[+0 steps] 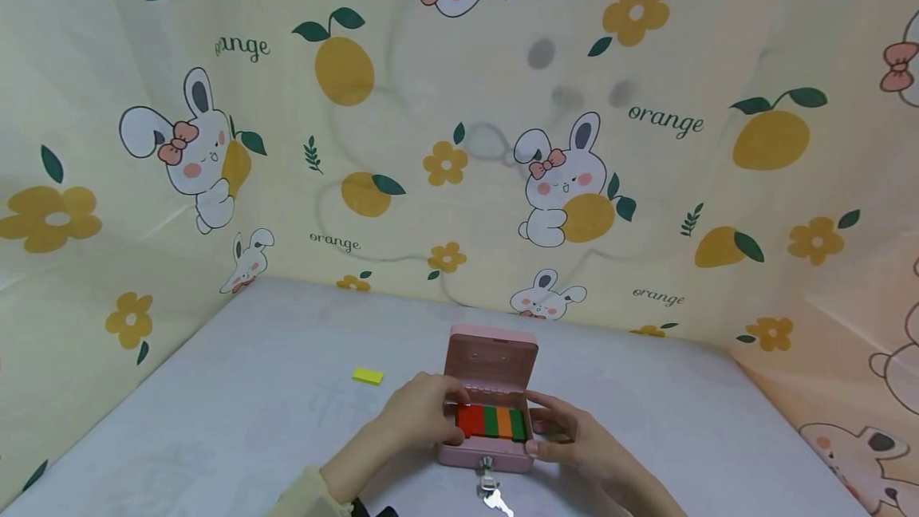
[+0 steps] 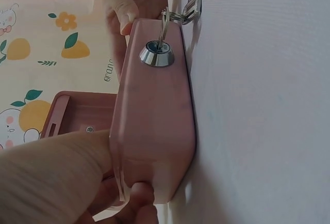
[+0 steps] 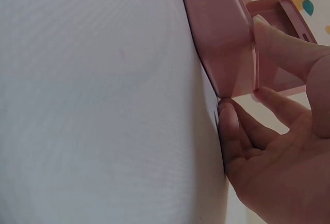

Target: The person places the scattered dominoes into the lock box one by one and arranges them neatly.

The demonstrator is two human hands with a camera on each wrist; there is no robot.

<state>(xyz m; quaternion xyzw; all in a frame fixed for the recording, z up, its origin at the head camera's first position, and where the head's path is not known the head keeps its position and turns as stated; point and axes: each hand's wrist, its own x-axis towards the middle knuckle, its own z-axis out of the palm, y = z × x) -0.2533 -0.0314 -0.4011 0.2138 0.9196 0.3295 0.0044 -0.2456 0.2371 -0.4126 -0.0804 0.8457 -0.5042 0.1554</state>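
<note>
A small pink metal cash box (image 1: 459,458) stands on the table with its lid (image 1: 488,357) raised. Inside lies a row of flat coloured blocks: red block (image 1: 464,421) at the left end, then another red one, green (image 1: 491,421), orange (image 1: 505,423) and green (image 1: 518,424). My left hand (image 1: 420,413) reaches over the left wall, thumb and forefinger at the two ends of the leftmost red block; some of its fingers curl outside the wall in the left wrist view. With thumb and fingers, my right hand (image 1: 581,441) holds the box's right side.
A key sits in the front lock (image 2: 157,54), and a second key (image 1: 498,501) hangs from it onto the table. Back left on the white table (image 1: 251,389) lies a yellow block (image 1: 368,376). A printed cloth (image 1: 488,206) rises behind and at both sides.
</note>
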